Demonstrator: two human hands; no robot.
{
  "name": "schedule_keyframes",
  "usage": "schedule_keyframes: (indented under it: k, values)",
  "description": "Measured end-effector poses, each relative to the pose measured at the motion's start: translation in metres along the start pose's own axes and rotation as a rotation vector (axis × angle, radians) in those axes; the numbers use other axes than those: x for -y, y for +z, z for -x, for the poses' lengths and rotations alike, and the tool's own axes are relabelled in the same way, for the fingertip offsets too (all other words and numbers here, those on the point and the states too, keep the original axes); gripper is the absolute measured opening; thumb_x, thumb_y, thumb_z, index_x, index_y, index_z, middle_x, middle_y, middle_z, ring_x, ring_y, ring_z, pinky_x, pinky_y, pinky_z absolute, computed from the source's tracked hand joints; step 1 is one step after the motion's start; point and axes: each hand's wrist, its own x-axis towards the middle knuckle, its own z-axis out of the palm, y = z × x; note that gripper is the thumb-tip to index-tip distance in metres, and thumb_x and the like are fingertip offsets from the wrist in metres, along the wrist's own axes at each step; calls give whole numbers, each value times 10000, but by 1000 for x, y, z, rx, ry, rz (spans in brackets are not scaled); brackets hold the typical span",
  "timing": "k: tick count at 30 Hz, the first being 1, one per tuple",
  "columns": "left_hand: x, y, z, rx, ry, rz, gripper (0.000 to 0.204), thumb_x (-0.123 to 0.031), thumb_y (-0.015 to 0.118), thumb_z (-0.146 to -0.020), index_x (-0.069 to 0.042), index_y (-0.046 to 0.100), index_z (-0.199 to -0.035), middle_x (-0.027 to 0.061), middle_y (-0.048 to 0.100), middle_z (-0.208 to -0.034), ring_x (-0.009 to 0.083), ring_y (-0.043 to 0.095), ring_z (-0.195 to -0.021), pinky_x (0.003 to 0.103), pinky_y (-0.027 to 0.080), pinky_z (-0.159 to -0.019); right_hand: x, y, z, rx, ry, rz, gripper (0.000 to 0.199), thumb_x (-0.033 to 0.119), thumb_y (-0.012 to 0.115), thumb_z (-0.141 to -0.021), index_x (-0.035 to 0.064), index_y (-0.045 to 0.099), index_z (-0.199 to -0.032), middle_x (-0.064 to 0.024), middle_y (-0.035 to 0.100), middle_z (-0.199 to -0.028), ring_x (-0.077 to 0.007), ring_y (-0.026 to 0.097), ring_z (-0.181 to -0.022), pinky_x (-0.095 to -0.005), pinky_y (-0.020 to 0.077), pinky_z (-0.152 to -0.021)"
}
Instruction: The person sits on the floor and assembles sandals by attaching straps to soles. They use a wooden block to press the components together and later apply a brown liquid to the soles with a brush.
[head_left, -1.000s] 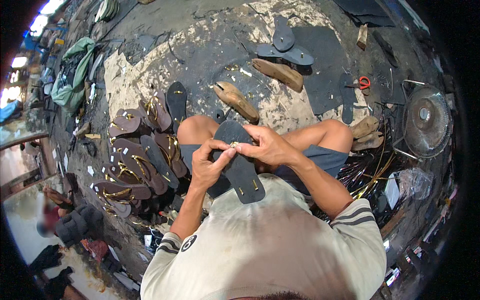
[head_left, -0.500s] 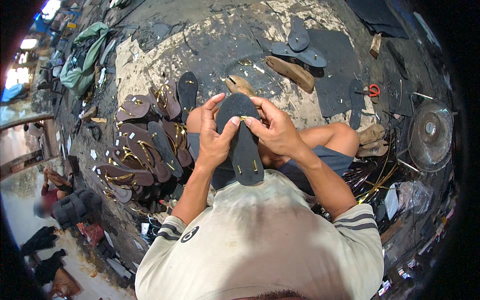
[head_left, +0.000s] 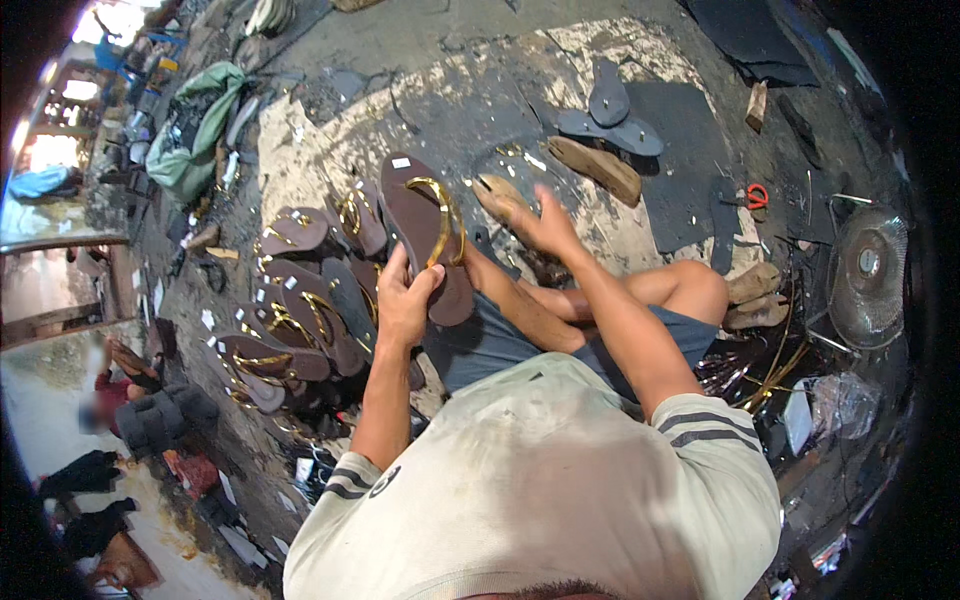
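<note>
My left hand point(head_left: 408, 296) grips a brown sandal point(head_left: 425, 232) with a gold strap, its top face turned up, held out over the pile on my left. My right hand point(head_left: 545, 226) is stretched forward over my knee, fingers spread, holding nothing, close to a wooden shoe last point(head_left: 500, 195) on the floor. I sit on the ground with my legs folded beneath my arms.
A pile of brown sandals with gold straps point(head_left: 300, 320) lies at my left. Ahead are dark soles point(head_left: 610, 115), another wooden last point(head_left: 598, 168), red-handled scissors point(head_left: 757, 196) and dark sheet material point(head_left: 690, 170). A small fan point(head_left: 868, 275) stands at the right. Green bags point(head_left: 195, 135) lie far left.
Both hands were working on the sandal's dark underside. Now it is flipped strap-up in my left hand alone and moved left, while my right hand has let go and reached forward.
</note>
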Motion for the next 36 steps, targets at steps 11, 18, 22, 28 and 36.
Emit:
schedule_keyframes:
  k: [11,18,22,28,36]
  values:
    - [-4,-24,-37,-344,328,-446,247,-204,513,-997,18,586,-1078,16,505,-716,88,447,-686,283,410,-623,119,-104,71,238,221,-966,546,306,694,-879,-35,560,-1284,-95,651,-1146,-154,613,-1013,-307,497,-902]
    - [-12,26,-35,-289,460,-661,356,-166,493,-934,34,552,-1223,305,636,-905,472,637,-853,473,494,-684,189,-120,108,161,102,-838,566,226,720,-863,-63,534,-1313,-152,655,-1158,-222,632,-1037,-347,507,-913]
    - [11,12,-8,-109,520,-659,361,-173,536,-928,65,574,-1198,192,678,-986,310,677,-881,404,504,-708,195,-107,95,-91,-138,-499,578,195,744,-836,-41,541,-1323,-197,622,-1194,-320,602,-1074,-405,479,-943]
    - [-80,-16,-54,-53,506,578,668,-585,295,-1029,-117,324,-1505,183,512,-1377,315,509,-1265,516,439,-1059,214,-101,107,-103,-359,-455,598,182,776,-802,-14,553,-1320,-186,604,-1228,-338,566,-1114,-422,454,-967]
    - [-57,5,-42,-85,449,593,633,-536,364,-1033,-125,228,-1495,187,422,-1426,335,486,-1274,523,456,-1036,204,-88,108,-141,-480,-427,583,188,766,-829,12,531,-1333,-188,557,-1283,-351,520,-1154,-441,399,-989]
